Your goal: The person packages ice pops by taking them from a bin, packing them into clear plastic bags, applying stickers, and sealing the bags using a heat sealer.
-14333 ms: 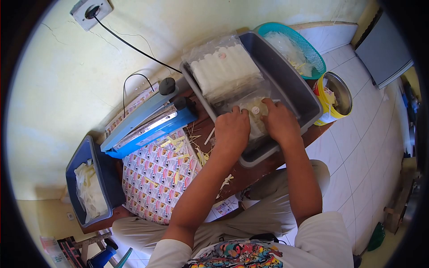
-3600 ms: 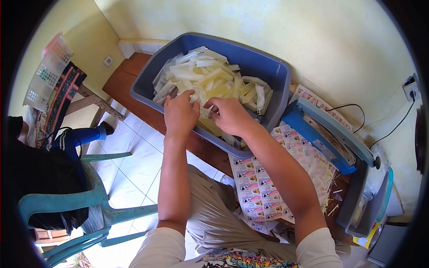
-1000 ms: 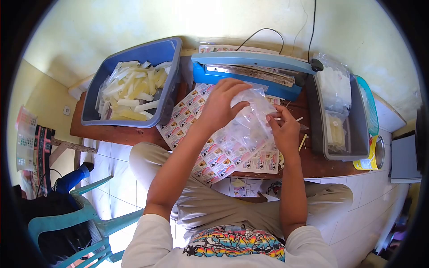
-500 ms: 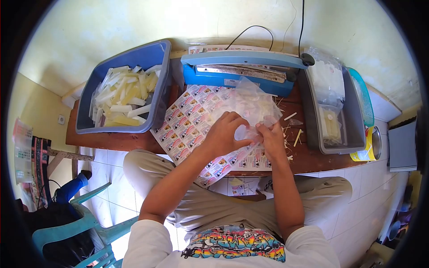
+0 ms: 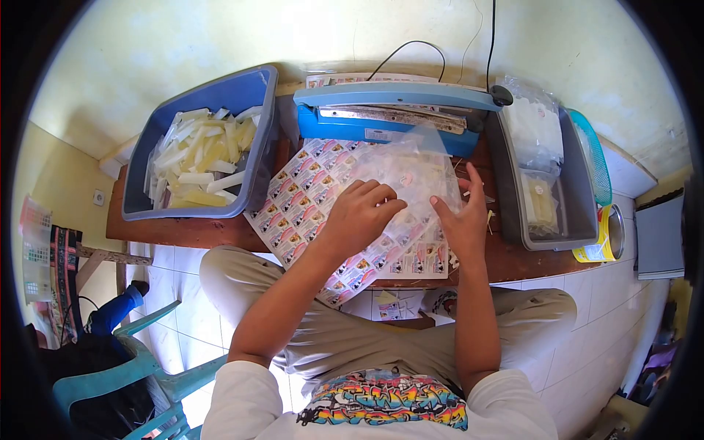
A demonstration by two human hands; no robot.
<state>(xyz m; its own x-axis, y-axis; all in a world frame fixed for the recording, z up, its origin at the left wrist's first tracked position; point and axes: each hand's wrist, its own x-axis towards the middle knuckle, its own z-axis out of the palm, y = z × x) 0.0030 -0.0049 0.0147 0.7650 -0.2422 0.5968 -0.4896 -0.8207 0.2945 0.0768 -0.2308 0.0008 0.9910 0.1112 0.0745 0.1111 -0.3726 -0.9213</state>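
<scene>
A pile of clear plastic bags (image 5: 418, 165) lies on printed label sheets (image 5: 304, 176) in the middle of the wooden table. Over the pile's near left side is my left hand (image 5: 361, 214), fingers curled and thumb against the forefinger; what that pinch holds, if anything, cannot be made out. At the pile's right edge my right hand (image 5: 463, 220) is open, thumb and fingers spread apart with nothing between them. Just behind the bags stands a blue impulse sealer (image 5: 389, 125), its light blue arm raised above the base.
On the left, a grey-blue tub (image 5: 253, 176) holds many pale yellowish sticks (image 5: 198, 161). A grey tub (image 5: 513, 213) with filled plastic packets (image 5: 539, 198) stands on the right, beside a yellow can (image 5: 598, 242) and green basket (image 5: 598, 161). A green plastic chair (image 5: 110, 381) is at lower left.
My right hand has let go of the plastic and opened, moving slightly right and up. My left hand has closed its thumb and forefinger together and shifted a little left.
</scene>
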